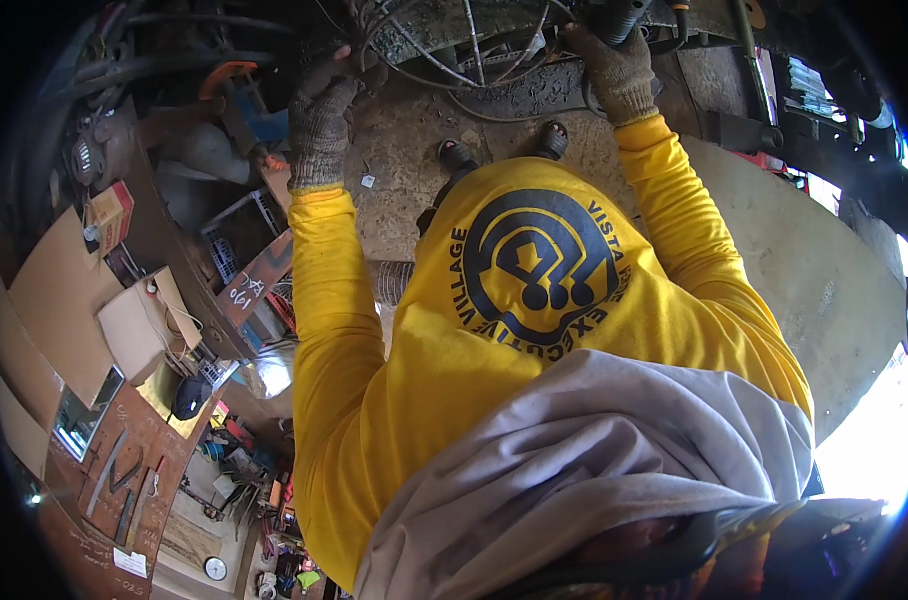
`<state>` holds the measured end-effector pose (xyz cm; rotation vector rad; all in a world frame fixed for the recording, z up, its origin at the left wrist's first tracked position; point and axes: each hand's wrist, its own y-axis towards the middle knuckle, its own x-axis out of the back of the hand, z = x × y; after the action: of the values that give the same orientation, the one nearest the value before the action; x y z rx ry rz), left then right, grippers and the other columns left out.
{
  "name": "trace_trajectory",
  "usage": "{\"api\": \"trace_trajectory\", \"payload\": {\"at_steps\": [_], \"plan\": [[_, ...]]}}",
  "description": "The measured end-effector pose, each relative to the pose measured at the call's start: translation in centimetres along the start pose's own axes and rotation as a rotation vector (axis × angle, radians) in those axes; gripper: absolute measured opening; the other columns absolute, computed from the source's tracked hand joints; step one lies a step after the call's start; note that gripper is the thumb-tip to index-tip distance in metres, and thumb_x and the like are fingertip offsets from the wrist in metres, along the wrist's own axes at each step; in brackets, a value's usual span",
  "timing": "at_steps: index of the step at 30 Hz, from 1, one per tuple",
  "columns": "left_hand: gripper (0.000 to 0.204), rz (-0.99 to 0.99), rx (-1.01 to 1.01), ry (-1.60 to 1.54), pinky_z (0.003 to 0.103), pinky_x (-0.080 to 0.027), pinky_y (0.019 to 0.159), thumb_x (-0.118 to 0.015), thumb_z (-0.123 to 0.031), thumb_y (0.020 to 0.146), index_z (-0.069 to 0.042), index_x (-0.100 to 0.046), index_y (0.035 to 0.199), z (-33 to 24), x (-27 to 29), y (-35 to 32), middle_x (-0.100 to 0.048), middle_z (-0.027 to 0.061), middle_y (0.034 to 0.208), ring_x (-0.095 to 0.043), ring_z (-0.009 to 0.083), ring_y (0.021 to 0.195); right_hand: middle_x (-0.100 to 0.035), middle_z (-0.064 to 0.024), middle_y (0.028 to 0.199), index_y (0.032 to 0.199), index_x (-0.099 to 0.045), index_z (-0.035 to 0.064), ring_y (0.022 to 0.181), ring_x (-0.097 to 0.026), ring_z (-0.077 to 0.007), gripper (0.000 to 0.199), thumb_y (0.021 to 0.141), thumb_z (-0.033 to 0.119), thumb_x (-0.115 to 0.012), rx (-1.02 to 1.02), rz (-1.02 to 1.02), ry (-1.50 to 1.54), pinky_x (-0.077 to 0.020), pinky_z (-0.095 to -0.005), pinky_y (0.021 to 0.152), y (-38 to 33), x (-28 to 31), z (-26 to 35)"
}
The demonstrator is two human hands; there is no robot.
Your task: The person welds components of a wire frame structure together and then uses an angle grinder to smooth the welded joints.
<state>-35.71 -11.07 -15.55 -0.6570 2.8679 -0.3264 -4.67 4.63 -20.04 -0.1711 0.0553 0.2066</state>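
Observation:
Both my hands wear grey-brown knitted gloves and reach to the far edge of the view. My right hand [622, 80] is closed around a black, ribbed cylindrical tool [624, 18], whose far end is cut off by the picture's edge. My left hand [322, 115] is at the far left, with its fingers bent beside a dark, cluttered area. A bare fingertip shows there, but what the fingers grip is too dark to make out. Between my hands hangs a round wire frame [474, 60] of thin, light-coloured rods, in front of a dark metal edge.
My sandalled feet [459, 155] stand on a worn, stained floor [389, 215]. At left, a brown workbench [124, 440] carries cardboard [59, 300], a box [111, 215] and hand tools. A large pale sheet [804, 270] lies at right. A round gauge or clock [215, 568] sits lower left.

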Motion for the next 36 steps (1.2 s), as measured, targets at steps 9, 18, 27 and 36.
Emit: {"api": "trace_trajectory", "payload": {"at_steps": [9, 18, 27, 36], "plan": [[0.028, 0.003, -0.233, 0.560, 0.031, -0.053, 0.092, -0.068, -0.009, 0.092, -0.001, -0.069, 0.118, 1.1, 0.3, 0.4, -0.073, 0.0104, 0.107, -0.067, 0.0182, 0.099, -0.064, -0.0030, 0.100, 0.119, -0.060, 0.0044, 0.087, -0.061, -0.0153, 0.040, 0.083, 0.009, -0.077, 0.058, -0.020, 0.019, -0.0531, -0.0322, 0.078, -0.1, 0.1, -0.2], [0.021, -0.101, -0.386, 0.596, 0.029, -0.051, 0.090, -0.071, -0.013, 0.092, -0.002, -0.073, 0.110, 1.6, -2.1, 0.1, -0.075, 0.0079, 0.102, -0.067, 0.0152, 0.095, -0.066, -0.0088, 0.108, 0.129, -0.055, 0.0023, 0.095, -0.067, -0.0198, 0.051, 0.090, 0.025, -0.077, 0.037, 0.001, 0.163, -0.0581, -0.0342, 0.081, -2.3, 3.4, 1.6], [0.021, -0.135, -0.308, 0.578, 0.030, -0.051, 0.088, -0.070, -0.011, 0.092, 0.000, -0.073, 0.110, 1.1, -1.5, 0.8, -0.075, 0.0079, 0.099, -0.067, 0.0149, 0.092, -0.068, -0.0100, 0.107, 0.126, -0.057, 0.0003, 0.092, -0.069, -0.0201, 0.047, 0.091, 0.026, -0.075, -0.021, -0.103, 0.176, -0.0593, -0.0327, 0.079, -5.2, 8.4, 2.1], [0.023, -0.160, -0.332, 0.530, 0.031, -0.052, 0.088, -0.072, -0.008, 0.090, 0.001, -0.072, 0.112, 1.7, 0.2, 1.0, -0.074, 0.0088, 0.105, -0.067, 0.0152, 0.094, -0.066, -0.0168, 0.121, 0.129, -0.054, -0.0025, 0.106, -0.068, -0.0269, 0.044, 0.094, 0.019, -0.070, -0.073, -0.050, 0.108, -0.0611, -0.0402, 0.087, -6.7, 8.3, 2.2]]}}
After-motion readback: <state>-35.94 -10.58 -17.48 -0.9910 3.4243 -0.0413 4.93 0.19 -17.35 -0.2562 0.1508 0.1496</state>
